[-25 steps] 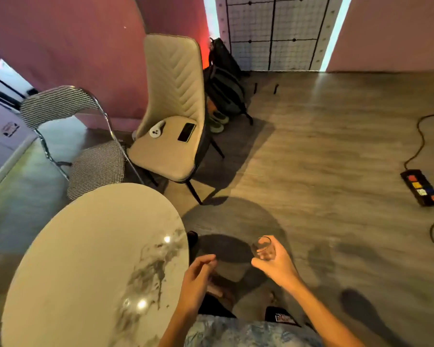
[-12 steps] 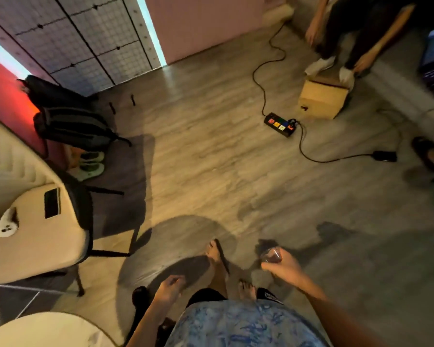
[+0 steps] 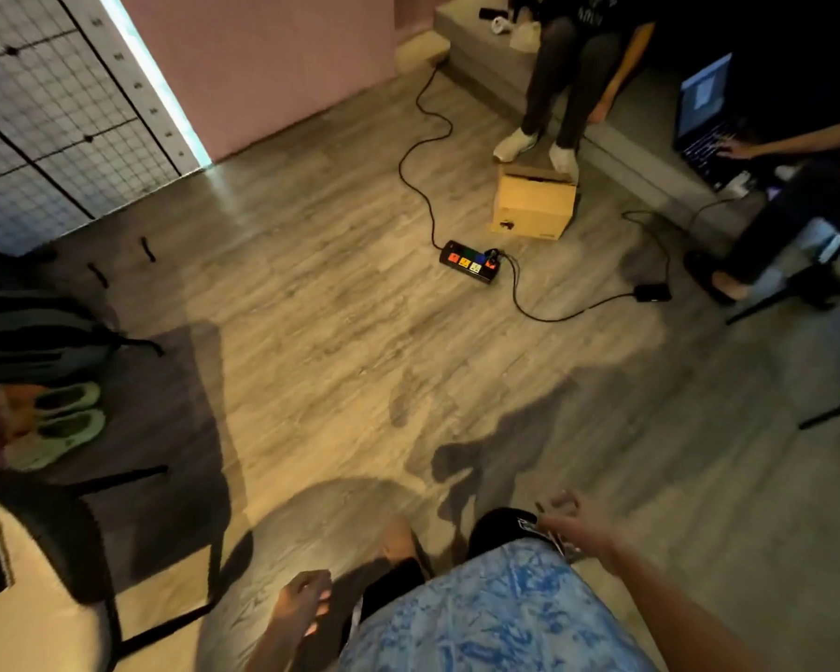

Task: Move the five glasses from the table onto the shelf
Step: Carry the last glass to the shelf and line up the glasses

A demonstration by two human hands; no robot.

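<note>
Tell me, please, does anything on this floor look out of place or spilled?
I see nothing spilled or broken. One thing stands out: the power strip lies on the open floor, and its black cables trail loosely across the boards, where a walker might trip.

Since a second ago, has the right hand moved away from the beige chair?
Yes. The right hand has moved rightward, away from the beige chair, which now sits at the picture's lower left edge, far from the hand.

hands 2 | green shoes 2 | power strip 1 | cardboard box 1 | laptop 1 | backpack 1
</note>
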